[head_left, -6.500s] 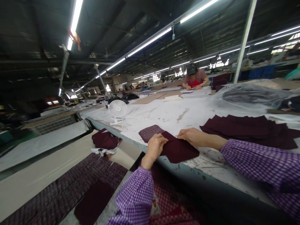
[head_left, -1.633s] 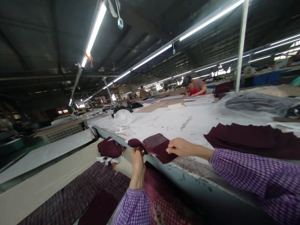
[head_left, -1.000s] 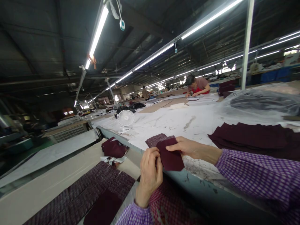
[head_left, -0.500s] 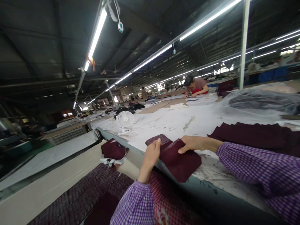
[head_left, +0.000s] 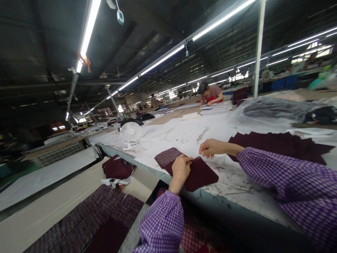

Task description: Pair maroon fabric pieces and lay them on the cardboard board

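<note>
My left hand (head_left: 181, 172) is closed on a dark maroon fabric piece (head_left: 202, 175) at the table's near edge, its fingertips at the upper edge of the cloth. To its left, a speckled maroon fabric piece (head_left: 166, 157) lies partly under the hand and the plain cloth. My right hand (head_left: 212, 147) hovers just above the table, off the cloth's far corner, with fingers loosely bent and slightly apart; nothing shows in it. Right of that hand, a stack of maroon cut pieces (head_left: 273, 147) is fanned out on the white-covered table (head_left: 179, 131).
A small white fan (head_left: 130, 132) stands near the table's left edge. Below, at left, lie speckled fabric strips (head_left: 79, 219) and a maroon bundle (head_left: 117, 167). Clear plastic sheeting (head_left: 271, 109) sits at the right. Farther back, another person (head_left: 212, 94) leans over the table.
My right hand has let go of the maroon piece and moved up off it. The cloth now rests lower and flatter on the table, with my left hand on it. The view has turned slightly right.
</note>
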{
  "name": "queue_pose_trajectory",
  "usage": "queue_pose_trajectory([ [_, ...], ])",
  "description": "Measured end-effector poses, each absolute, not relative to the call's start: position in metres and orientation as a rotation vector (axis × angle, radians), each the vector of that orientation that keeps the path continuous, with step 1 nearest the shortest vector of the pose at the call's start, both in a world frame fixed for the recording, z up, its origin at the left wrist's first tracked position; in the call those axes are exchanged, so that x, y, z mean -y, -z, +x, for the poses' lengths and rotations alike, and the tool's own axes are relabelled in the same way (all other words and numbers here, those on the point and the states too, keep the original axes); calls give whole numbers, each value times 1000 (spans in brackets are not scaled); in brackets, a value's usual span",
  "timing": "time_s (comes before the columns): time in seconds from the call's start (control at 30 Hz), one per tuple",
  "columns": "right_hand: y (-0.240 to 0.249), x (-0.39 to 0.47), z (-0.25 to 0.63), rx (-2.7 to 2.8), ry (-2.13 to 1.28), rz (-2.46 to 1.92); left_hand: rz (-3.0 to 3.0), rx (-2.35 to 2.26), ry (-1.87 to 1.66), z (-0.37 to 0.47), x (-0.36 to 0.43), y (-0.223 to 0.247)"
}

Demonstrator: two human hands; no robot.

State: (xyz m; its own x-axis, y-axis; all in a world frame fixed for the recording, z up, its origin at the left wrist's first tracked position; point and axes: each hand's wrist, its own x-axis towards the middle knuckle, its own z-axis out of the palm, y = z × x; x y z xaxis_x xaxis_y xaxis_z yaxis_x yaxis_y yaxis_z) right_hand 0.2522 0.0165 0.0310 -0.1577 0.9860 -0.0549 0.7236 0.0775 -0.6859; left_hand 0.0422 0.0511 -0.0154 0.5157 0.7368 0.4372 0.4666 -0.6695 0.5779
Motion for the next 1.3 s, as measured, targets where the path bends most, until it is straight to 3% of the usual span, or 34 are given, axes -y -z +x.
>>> queue_pose_trajectory([
  [0.37,-26,-14,245,2336,-243,-1647,2547,-1024,-930,42,-50,20],
  [0.67,-23,-12,235,2402,-28,-1651,2508,-1063,-965,41,-49,21],
  [0.87,-16,-4,234,2582,389,-1575,2628,-1065,-858,37,-52,17],
  [1.3,-4,-3,241,2708,561,-1407,2848,-921,-774,32,-51,15],
])
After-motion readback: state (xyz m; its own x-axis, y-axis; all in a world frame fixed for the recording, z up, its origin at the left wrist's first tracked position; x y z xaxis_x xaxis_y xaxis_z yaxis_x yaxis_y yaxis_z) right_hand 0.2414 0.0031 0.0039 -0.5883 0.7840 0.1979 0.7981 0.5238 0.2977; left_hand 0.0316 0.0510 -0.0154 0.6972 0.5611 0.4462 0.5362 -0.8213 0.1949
